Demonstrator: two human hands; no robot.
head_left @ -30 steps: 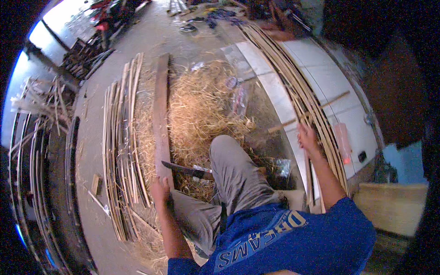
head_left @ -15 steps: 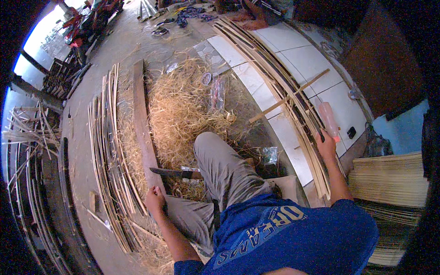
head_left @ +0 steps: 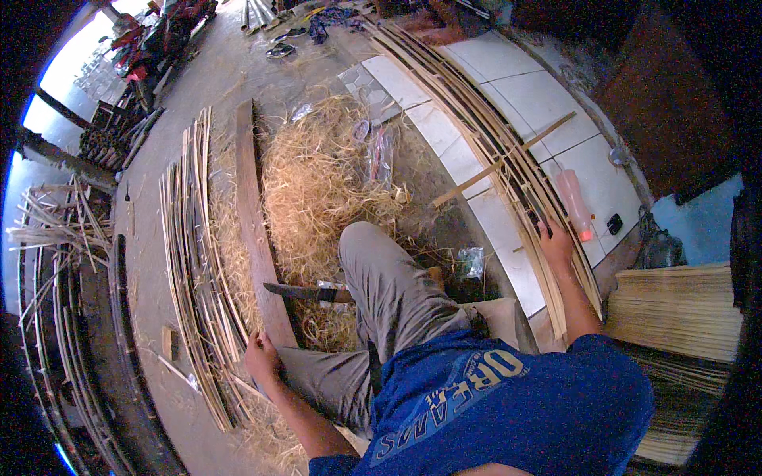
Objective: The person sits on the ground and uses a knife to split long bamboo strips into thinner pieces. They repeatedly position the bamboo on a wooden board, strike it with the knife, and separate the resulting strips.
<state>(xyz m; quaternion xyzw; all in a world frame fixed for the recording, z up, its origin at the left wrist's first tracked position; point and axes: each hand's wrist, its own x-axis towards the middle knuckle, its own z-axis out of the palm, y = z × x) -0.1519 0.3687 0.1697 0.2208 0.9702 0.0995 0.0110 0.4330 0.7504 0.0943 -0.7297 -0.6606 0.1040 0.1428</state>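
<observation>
At the right, long bamboo strips (head_left: 484, 143) lie lengthwise over white tiles, across a short wooden stick (head_left: 468, 184). My right hand (head_left: 558, 246) is closed on strips in this bundle, its fingers curled around the dark edges. Beside my left thigh, my left hand (head_left: 263, 361) has its fingers bent together; whatever they may hold is too small to make out. It is close to the near ends of a second batch of bamboo strips (head_left: 190, 262) on the floor. A knife (head_left: 305, 293) rests between the brown plank (head_left: 255, 214) and my knee, its blade over the plank.
Curly bamboo shavings (head_left: 309, 190) are heaped in front of my knees. A pink bottle (head_left: 573, 202) and a small black object (head_left: 613, 224) lie on the tiles. Stacked slats (head_left: 675, 309) stand at the right. Dark poles (head_left: 75, 357) line the left, with a motorcycle (head_left: 159, 40) far back.
My left hand has shifted slightly left and down, toward the left strips. My right hand has moved a little left over the bundle, and the strips under it have spread somewhat.
</observation>
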